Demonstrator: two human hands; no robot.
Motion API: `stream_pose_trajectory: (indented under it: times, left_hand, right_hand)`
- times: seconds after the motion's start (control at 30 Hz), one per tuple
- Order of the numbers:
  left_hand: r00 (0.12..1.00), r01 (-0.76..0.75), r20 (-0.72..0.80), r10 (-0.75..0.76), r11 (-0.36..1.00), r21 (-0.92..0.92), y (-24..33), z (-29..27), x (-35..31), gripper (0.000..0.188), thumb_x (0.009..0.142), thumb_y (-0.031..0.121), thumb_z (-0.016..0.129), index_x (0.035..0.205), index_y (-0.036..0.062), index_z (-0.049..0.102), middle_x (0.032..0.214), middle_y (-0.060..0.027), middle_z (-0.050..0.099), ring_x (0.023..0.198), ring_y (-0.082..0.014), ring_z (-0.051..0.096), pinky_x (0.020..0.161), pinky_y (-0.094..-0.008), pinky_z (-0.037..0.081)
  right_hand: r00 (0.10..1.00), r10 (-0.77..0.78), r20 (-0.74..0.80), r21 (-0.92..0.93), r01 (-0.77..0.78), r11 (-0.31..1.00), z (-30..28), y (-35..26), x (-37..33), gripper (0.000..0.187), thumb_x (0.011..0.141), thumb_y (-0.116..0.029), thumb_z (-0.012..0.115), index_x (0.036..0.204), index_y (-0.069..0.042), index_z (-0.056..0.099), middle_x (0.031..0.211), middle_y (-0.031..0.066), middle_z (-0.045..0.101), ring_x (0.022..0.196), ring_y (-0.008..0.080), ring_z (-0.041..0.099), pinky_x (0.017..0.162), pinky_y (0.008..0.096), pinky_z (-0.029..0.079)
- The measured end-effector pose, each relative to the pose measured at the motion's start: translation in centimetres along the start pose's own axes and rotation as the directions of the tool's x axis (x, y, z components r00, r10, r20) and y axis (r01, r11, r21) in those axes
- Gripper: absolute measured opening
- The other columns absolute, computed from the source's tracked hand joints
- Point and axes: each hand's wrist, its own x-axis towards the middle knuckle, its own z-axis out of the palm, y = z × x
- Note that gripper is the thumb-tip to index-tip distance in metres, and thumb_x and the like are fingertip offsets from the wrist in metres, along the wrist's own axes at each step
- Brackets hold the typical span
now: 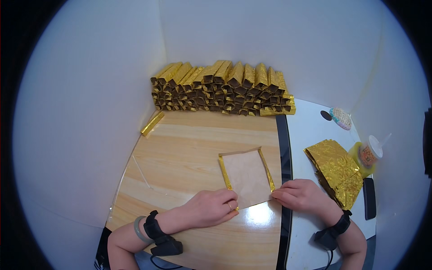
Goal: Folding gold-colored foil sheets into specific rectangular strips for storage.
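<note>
On the wood-grain table lies a sheet of gold foil paper (252,173), its pale backing face up. Narrow gold folds stand along its left and right sides, and the far edge is turned up a little. My left hand (216,207) is closed at the near left corner, pinching the folded edge. At the near right corner my right hand (299,194) pinches the other folded strip between thumb and fingers. A ring sits on a left finger, a bangle on the left wrist, and black straps with small boxes on both wrists.
Folded gold paper tubes (220,87) are stacked along the back wall. One loose gold tube (152,123) lies at the left edge. On the white table at right are a pile of gold sheets (335,166), a lidded cup (370,150), a phone-like black slab (369,198) and a woven pad (340,118).
</note>
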Motion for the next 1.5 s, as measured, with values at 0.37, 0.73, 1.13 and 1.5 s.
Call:
stream_pose_trajectory:
  times: [0.37,0.73,1.13,1.5]
  left_hand:
    - [0.998,0.006,-0.060,-0.006,1.000,0.010,0.2,0.1,0.2,0.023,0.077,0.021,0.073,0.090,0.0068,0.059,0.087,-0.0054,0.058,0.077,-0.0220,0.060,0.055,-0.0306,0.050]
    - [0.989,0.066,-0.133,-0.062,0.998,0.022,0.6,0.7,0.5,0.026,0.075,0.019,0.074,0.089,0.0065,0.057,0.083,-0.0063,0.058,0.075,-0.0231,0.059,0.057,-0.0313,0.049]
    - [0.983,0.088,-0.166,-0.078,0.994,0.057,0.8,0.9,0.6,0.022,0.076,0.017,0.072,0.087,0.0072,0.056,0.081,-0.0058,0.057,0.075,-0.0228,0.060,0.056,-0.0316,0.048]
    - [0.967,0.198,-0.133,-0.219,0.968,-0.154,0.9,0.6,0.3,0.009,0.080,0.013,0.069,0.085,0.0075,0.064,0.083,-0.0051,0.059,0.077,-0.0235,0.058,0.063,-0.0346,0.049]
  right_hand:
    - [0.957,0.242,-0.159,0.194,-0.210,0.958,1.2,-0.8,-0.1,0.022,0.073,-0.002,0.067,0.094,-0.008,0.063,0.084,0.0042,0.064,0.067,0.0209,0.064,0.055,0.0296,0.053]
    - [0.961,0.190,-0.203,0.149,-0.161,0.976,1.4,-0.8,0.4,0.019,0.074,-0.005,0.070,0.091,-0.009,0.064,0.082,0.0050,0.063,0.076,0.0226,0.064,0.061,0.0308,0.054]
    - [0.898,0.429,-0.092,0.401,-0.361,0.842,1.2,-0.9,0.6,0.010,0.080,-0.007,0.068,0.088,-0.006,0.063,0.083,0.0069,0.061,0.079,0.0247,0.061,0.067,0.0324,0.050]
    - [0.904,0.427,0.020,0.417,-0.396,0.818,1.3,-0.4,0.3,0.009,0.083,-0.014,0.068,0.087,-0.008,0.064,0.084,0.0061,0.061,0.081,0.0244,0.060,0.068,0.0336,0.050]
